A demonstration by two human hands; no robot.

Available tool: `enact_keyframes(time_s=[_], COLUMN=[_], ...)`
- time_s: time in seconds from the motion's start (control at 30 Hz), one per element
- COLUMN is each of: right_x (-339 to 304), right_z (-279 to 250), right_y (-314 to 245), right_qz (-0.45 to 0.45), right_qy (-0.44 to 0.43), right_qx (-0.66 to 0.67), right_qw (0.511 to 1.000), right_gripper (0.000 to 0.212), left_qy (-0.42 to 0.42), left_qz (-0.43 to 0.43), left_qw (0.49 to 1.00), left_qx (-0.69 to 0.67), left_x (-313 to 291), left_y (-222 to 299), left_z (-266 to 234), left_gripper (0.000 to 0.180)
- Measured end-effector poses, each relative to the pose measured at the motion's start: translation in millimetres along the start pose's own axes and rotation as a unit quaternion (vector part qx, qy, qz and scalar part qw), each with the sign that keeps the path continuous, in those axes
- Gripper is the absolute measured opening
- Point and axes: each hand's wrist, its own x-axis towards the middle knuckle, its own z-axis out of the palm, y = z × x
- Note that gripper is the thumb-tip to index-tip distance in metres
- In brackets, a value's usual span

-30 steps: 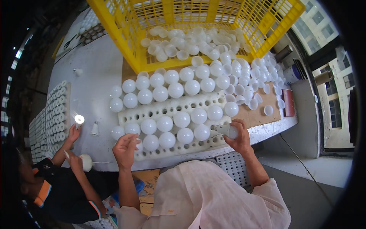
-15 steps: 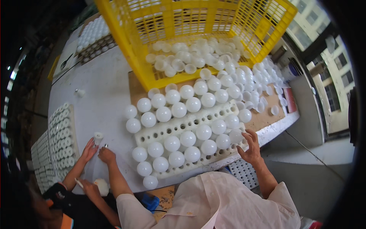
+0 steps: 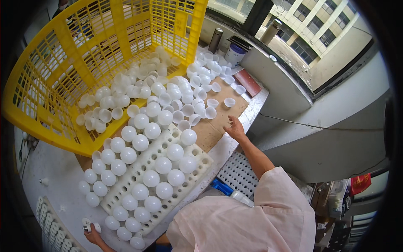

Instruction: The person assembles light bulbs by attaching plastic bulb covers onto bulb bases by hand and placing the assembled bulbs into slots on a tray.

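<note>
Right hand (image 3: 235,128) out at reach, fingers loosely parted by the cardboard (image 3: 219,131); left hand (image 3: 92,236) pinching a white bulb base (image 3: 97,227)!

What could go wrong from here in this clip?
The right hand, empty near the table edge, might knock the nearest loose white cup off the cardboard.

The left hand, gripping a white part, could bump the nearest white globe.

The lowest globe sits close to the edge and may fall if nudged.
</note>
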Motion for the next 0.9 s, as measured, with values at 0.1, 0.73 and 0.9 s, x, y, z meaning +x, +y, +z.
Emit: enact_keyframes(time_s=[0.1,0.73,0.9], right_x=[23,-68,-117], right_z=[16,-54,-54], right_y=[21,-90,-136], right_qz=[-0.007,-0.105,-0.215], right_qy=[-0.003,-0.226,-0.351], right_qx=[-0.034,0.318,0.394], right_qw=[0.999,0.915,0.822], right_gripper=[0.077,0.071,0.073], left_qy=[-0.033,-0.562,-0.615], left_qz=[-0.124,-0.084,-0.083], left_qw=[0.888,0.454,0.445], left_qx=[-0.441,-0.686,-0.646], left_x=[-57,-353,-358], left_y=[72,273,288], left_z=[-28,-10,-7], left_gripper=[0.036,0.056,0.048])
